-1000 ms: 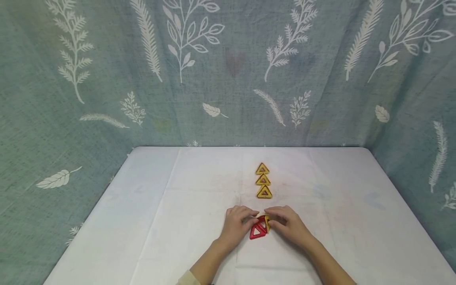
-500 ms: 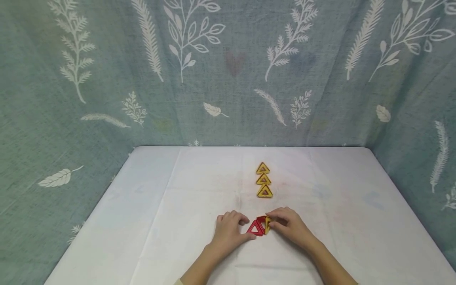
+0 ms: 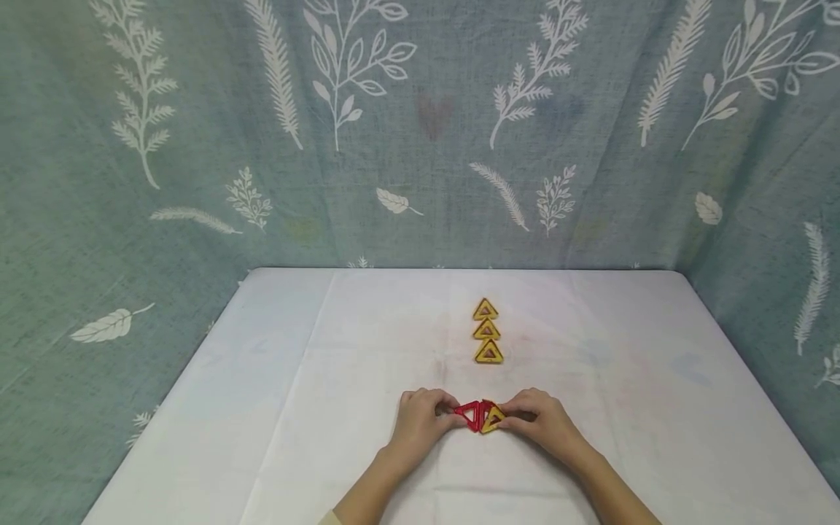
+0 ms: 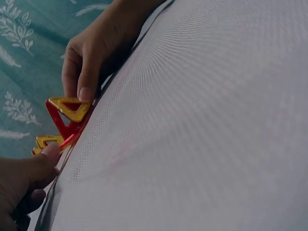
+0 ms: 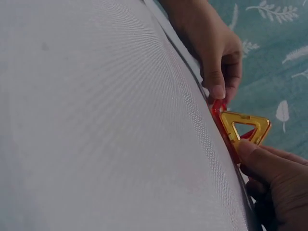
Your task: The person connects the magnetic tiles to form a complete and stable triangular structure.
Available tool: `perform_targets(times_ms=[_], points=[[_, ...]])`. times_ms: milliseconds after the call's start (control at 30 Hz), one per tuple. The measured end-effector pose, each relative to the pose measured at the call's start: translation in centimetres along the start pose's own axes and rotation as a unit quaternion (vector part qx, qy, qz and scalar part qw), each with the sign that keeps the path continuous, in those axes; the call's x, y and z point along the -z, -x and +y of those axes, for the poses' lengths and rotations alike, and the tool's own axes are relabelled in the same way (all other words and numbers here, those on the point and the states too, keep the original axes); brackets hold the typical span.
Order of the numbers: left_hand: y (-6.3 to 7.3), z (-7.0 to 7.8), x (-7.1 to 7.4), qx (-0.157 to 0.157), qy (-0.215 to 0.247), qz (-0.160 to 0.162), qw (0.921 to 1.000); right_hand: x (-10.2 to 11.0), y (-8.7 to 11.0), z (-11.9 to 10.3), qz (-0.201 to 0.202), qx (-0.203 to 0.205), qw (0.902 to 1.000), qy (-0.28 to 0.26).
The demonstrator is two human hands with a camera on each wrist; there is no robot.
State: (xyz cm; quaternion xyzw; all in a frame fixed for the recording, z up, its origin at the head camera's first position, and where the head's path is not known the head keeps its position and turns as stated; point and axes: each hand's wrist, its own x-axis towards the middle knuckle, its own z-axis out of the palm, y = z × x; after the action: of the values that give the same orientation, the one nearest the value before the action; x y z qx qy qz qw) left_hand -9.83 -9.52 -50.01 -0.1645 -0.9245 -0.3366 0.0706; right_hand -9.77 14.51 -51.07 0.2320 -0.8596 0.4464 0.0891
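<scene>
My left hand (image 3: 420, 421) pinches the left corner of a red triangular magnetic tile (image 3: 477, 415), an open frame with one corner pointing left. Opposite it, my right hand (image 3: 543, 421) pinches a yellow triangular magnetic tile (image 3: 487, 425) between thumb and fingers. Another red triangular tile (image 4: 58, 120) stands tilted behind the yellow one, partly hidden. In the right wrist view the yellow tile (image 5: 236, 118) leans up from the red ones, with the right thumb on its lower edge. The joined tiles sit low over the white tabletop between both hands.
Three yellow triangular tiles (image 3: 488, 358) lie in a column on the white-covered table (image 3: 367, 328), beyond the hands. A green leaf-patterned curtain (image 3: 420, 219) hangs behind the table and along its sides.
My left hand loosened from the flat red tile, then pinched its left corner. That tile turned to point left. The yellow tile swung from nearly edge-on to show its face; my right hand kept hold.
</scene>
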Motion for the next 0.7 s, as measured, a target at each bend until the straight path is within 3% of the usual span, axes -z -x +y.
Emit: perform_targets(times_ms=[233, 367, 467, 700], points=[[-0.2, 0.2, 0.0, 0.001, 0.127, 0.002, 0.9918, -0.5, 0.3, 0.2, 0.034, 0.038, 0.9987, -0.005], [-0.3, 0.4, -0.3, -0.008, 0.166, 0.009, 0.986, -0.8, 0.5, 0.2, 0.045, 0.055, 0.9975, -0.002], [-0.4, 0.7, -0.6, -0.026, 0.149, 0.021, 0.9883, -0.9, 0.5, 0.2, 0.052, 0.064, 0.9966, 0.001], [-0.2, 1.4, -0.8, -0.086, 0.04, 0.042, 0.9946, -1.1, 0.6, 0.3, 0.063, 0.074, 0.9952, 0.014]])
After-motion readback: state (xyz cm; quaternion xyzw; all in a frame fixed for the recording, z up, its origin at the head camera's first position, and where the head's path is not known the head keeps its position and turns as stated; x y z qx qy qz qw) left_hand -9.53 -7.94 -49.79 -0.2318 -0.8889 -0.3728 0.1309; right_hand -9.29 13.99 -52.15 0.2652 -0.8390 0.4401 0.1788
